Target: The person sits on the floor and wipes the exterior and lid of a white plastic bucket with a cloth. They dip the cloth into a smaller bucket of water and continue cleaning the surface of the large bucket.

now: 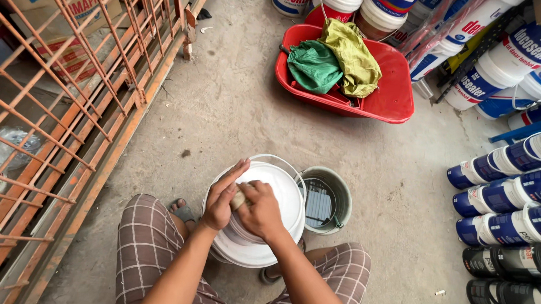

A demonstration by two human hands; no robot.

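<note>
Grey concrete floor, scuffed and dusty, runs under everything, with an orange-painted metal grille leaning along the left side and cardboard boxes behind its bars. At the far end sits a red plastic tub holding a green cloth and a yellow-green cloth, both crumpled, the yellow-green one lying partly over the green. White paint buckets with coloured labels stand behind the tub and lie stacked on their sides along the right edge, where blue-labelled tubs lie above black ones. Between the person's knees, in checked trousers, stands a white bucket with its white lid on and a thin wire handle arching over the far rim. Just beside it on the right, touching or nearly so, is a small grey pail, open, with a ribbed insert visible inside. The left hand lies on the lid with fingers straight and pressed together, reaching toward the far rim. The right hand is curled, pinching a small pale object against the lid, right beside the left hand; what that object is cannot be told.
</note>
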